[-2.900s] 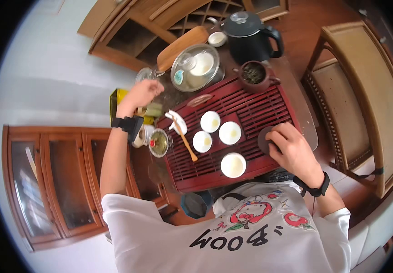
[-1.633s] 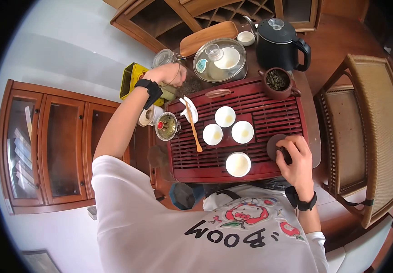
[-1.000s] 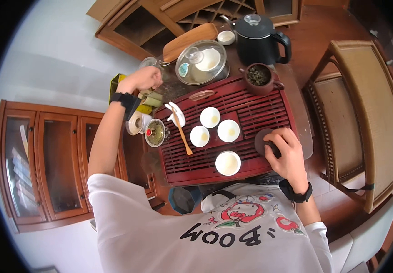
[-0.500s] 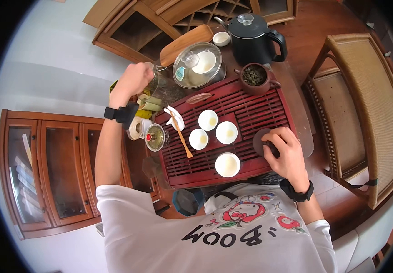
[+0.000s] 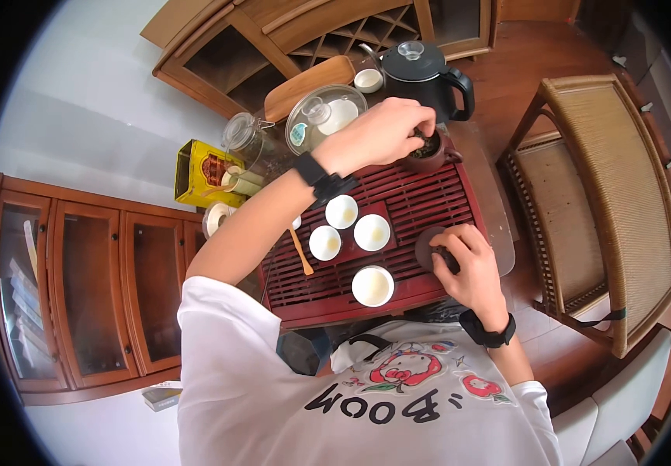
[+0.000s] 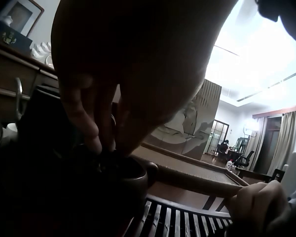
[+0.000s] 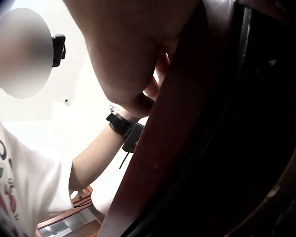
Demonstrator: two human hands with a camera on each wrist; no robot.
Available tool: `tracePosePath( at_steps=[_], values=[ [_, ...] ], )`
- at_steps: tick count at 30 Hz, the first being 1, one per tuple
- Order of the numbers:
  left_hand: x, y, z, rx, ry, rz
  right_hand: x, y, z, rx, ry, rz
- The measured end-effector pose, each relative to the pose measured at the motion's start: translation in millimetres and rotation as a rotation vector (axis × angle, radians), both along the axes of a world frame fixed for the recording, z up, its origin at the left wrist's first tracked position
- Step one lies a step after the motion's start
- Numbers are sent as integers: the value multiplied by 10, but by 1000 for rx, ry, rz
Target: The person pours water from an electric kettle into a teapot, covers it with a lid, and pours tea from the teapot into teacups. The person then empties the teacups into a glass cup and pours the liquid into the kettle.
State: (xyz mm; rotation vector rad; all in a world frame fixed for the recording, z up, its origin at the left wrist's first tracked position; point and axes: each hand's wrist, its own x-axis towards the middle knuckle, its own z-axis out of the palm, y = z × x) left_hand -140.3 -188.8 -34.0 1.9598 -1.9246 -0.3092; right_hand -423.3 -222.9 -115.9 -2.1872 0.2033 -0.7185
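My left hand (image 5: 388, 133) reaches across the tray with its fingertips at the mouth of a brown clay teapot (image 5: 428, 161). In the left wrist view its thumb and fingers pinch dark tea leaves (image 6: 107, 160) at the pot's opening. At the tray's right front, my right hand (image 5: 469, 264) holds the dark round teapot lid (image 5: 426, 250), pinching its knob. Between the hands stand white teacups, including a rear cup (image 5: 341, 211) and a larger front cup (image 5: 372, 286) with pale liquid. They sit on the red slatted tea tray (image 5: 335, 290). A wooden tea scoop (image 5: 302, 255) lies at the left.
A black kettle (image 5: 419, 78) stands behind the teapot. Under the left forearm's far side are a glass-lidded pot (image 5: 304, 109), a glass jar (image 5: 251, 146) and a yellow tin (image 5: 205, 172). A wooden board (image 5: 310, 87) lies at the back. A woven chair (image 5: 622, 210) stands right.
My left hand has left the glass jar at the back left and moved right, over the tray, to the teapot's mouth. My right hand keeps hold of the lid.
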Motion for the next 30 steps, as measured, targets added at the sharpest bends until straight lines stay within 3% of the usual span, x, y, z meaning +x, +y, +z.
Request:
tracePosePath(
  at_steps=[6, 11, 14, 20, 23, 25, 28, 30],
  values=[
    [-16, 681, 481, 2, -6, 158, -13, -14, 20, 8, 24, 25],
    [-332, 1616, 967, 112, 124, 430, -40, -209, 201, 287, 47, 78],
    [-653, 2151, 1111, 85, 163, 516, 48, -491, 448, 208, -9, 34],
    [-1284, 2811, 861, -11, 404, 733, 752, -1411, 576, 180, -36, -161],
    [-1495, 2954, 552, -103, 550, 802, 1361, -2062, 31, -19, -167, -186],
    [-1605, 3004, 421, -132, 634, 855, 1655, -2240, -49, 222, 38, 7],
    [-1706, 3092, 324, -160, 648, 864, 1881, -2252, -11, 290, 212, 146],
    [-1724, 3135, 300, -201, 673, 861, 2001, -2243, -71, 546, 218, 141]
  ],
)
